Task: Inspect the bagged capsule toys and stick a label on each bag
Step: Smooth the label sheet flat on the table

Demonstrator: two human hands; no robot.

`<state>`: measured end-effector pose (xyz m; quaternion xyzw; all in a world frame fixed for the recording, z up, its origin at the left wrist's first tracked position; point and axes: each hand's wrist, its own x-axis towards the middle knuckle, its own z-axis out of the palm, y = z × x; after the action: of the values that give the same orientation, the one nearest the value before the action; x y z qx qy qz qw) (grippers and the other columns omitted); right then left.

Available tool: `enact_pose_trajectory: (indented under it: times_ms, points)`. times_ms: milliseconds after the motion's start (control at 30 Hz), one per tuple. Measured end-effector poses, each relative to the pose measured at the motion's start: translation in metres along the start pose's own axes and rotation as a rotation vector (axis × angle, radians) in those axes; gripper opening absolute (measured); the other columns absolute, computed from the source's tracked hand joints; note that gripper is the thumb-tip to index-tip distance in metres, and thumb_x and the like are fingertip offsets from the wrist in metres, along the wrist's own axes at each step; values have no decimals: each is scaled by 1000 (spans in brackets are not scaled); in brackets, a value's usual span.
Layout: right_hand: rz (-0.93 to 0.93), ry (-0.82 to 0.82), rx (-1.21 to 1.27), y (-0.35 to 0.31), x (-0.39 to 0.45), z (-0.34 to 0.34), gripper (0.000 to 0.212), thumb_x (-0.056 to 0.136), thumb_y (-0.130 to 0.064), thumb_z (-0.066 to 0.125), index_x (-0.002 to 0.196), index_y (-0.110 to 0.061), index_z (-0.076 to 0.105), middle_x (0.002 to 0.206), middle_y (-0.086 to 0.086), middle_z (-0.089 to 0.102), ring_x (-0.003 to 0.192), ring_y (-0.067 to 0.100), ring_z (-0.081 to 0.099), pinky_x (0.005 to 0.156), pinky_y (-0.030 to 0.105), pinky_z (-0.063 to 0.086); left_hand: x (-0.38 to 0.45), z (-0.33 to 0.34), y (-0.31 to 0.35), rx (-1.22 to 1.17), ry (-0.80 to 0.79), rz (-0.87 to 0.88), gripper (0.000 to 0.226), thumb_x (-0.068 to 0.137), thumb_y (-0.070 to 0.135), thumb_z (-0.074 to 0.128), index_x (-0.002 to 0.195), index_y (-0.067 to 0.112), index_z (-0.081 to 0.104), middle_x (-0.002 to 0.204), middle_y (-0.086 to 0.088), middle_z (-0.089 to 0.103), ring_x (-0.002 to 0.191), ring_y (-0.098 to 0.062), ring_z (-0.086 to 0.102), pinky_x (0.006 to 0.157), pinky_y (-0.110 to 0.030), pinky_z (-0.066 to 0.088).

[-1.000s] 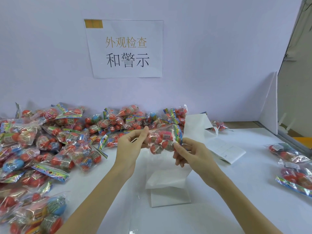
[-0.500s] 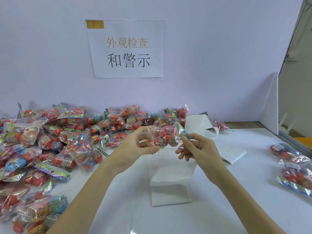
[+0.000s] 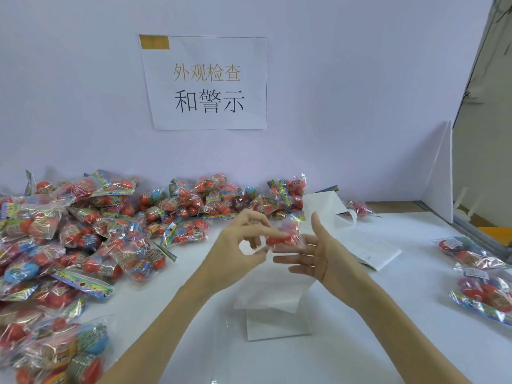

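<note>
A: We've got one clear crinkly plastic bag of red capsule toys [image 3: 284,236] up off the table, between our two hands. It's motion-blurred, so we can't make out much detail on it.

B: Left side?

A: Left hand [image 3: 240,245] sits at the bag's left end. Thumb and index finger [image 3: 266,228] curl toward each other and appear to pinch the bag's left edge; the other fingers are loosely bent below. Blur keeps us from being sure of the exact contact point.

B: Right?

A: Right hand [image 3: 315,250] is flat and spread, palm facing left. Thumb points up, fingers straight and fanned toward the left hand. The bag lies against the upper fingers near the palm side, touching them; nothing on that hand curls round it.

B: What's around our hands?

A: Left of the left hand, a big heap of the same bagged red and blue capsule toys [image 3: 83,245]. Under and behind the right hand, a long white paper strip [image 3: 277,297] runs across the white tabletop [image 3: 388,342]. Far right of the right fingers, a few more capsule bags with small white labels on them [image 3: 476,270]. On the wall above, a white paper sign with Chinese print [image 3: 206,84].
</note>
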<state>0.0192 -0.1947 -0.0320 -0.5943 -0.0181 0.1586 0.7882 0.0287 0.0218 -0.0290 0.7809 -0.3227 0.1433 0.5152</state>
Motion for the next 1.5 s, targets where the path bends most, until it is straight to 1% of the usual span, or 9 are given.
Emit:
enact_pose_trajectory:
  times_ms: [133,267,400,533,767,900,1167,1333,1500]
  points:
    - [-120,54,-133,2,-4,3,44,97,-42,66,119,-4,70,113,19,77,102,33,76,74,27,60,-3,0,3,11,-170,-38,40,89,-4,70,109,28,81,120,10,63,116,-19,60,100,-28,46]
    - [-106,9,-171,2,-7,4,22,107,-19,55,121,-11,70,106,14,77,93,27,74,69,26,52,0,5,7,-9,195,-106,24,94,12,77,114,23,74,115,8,60,96,-15,62,89,-29,52]
    - [-151,-64,-315,5,-9,10,18,105,-23,61,112,-15,75,95,6,73,82,20,59,63,24,42,5,3,8,-93,295,-386,64,78,55,77,134,34,57,126,18,56,109,2,60,89,-15,51]
    - [-201,-21,-371,7,-8,12,32,89,-45,74,104,-18,81,84,5,71,72,15,57,60,22,44,5,-2,-2,-285,191,-511,12,95,29,75,96,19,82,94,0,78,80,-10,69,74,-20,53]
    - [-205,78,-240,6,-5,9,42,91,-48,61,78,-14,83,81,10,74,73,16,65,61,23,45,7,-5,-3,-542,391,-580,12,95,17,74,92,9,83,88,-8,77,73,-12,68,63,-17,54]
    - [-218,90,-201,6,-3,11,49,91,-46,62,93,0,81,91,23,74,72,18,65,60,24,46,7,-1,-2,-566,449,-575,11,95,16,74,96,9,83,94,-13,78,78,-14,70,69,-19,57]
    - [-176,-80,-331,9,-7,13,42,98,-56,62,113,-19,75,105,9,80,87,22,75,68,24,53,4,6,-10,-372,576,-448,8,91,27,79,95,23,84,86,1,79,80,-14,73,80,-27,59]
    - [-210,-102,-318,10,-6,12,19,93,-42,72,102,-27,79,98,13,79,76,18,69,68,23,54,4,4,-12,-330,576,-385,7,93,25,77,91,26,84,71,4,73,64,-10,68,66,-19,56]
    - [-208,-145,-304,12,-4,9,32,93,-39,72,110,-13,76,98,16,79,69,18,63,67,23,53,6,1,-10,-326,572,-405,9,92,27,78,84,29,82,65,-3,63,39,-16,48,37,-23,37]
